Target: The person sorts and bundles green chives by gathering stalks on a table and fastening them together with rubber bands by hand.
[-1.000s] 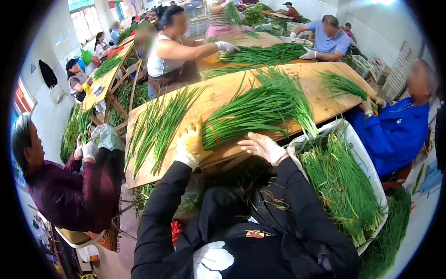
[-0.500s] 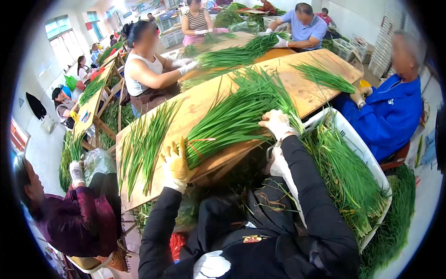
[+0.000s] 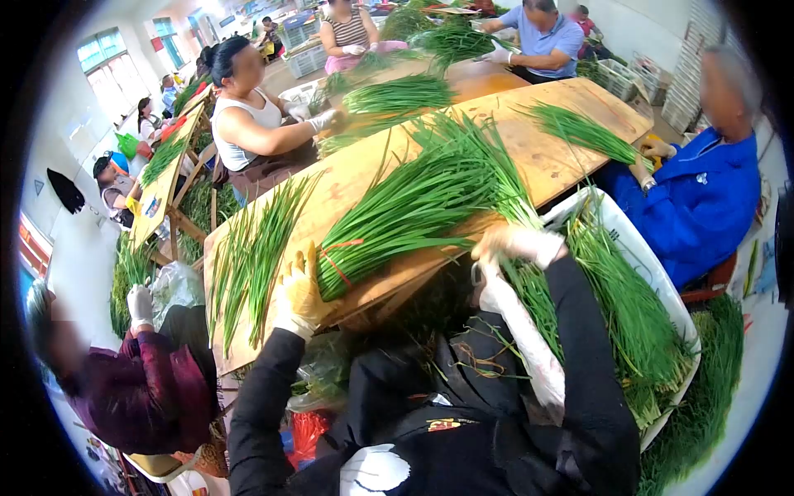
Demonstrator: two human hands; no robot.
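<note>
A thick bundle of garlic chives [image 3: 413, 202] with a red tie [image 3: 341, 245] round its cut end lies on the wooden table [image 3: 591, 112]. My left hand [image 3: 299, 289], in a yellowed glove, rests beside that cut end, fingers spread and thumb side against it. My gloved right hand [image 3: 517, 244] is smeared by motion at the table's front edge, close to the pale stems of a loose bunch of chives [image 3: 504, 186]. Below it a long white wrapped thing [image 3: 529, 347] hangs over my leg; I cannot make out whether the fingers touch it.
Thin chives [image 3: 258, 256] lie at the table's left end. A white crate [image 3: 686, 318] full of chives stands at my right. A person in a blue jacket [image 3: 691, 202] sits beyond it, and a person in a purple jacket [image 3: 136, 393] sits at my left. Others work across the table.
My right hand has drawn back from the loose chives toward me, off the table's edge. My left hand has shifted slightly left and stays by the bundle.
</note>
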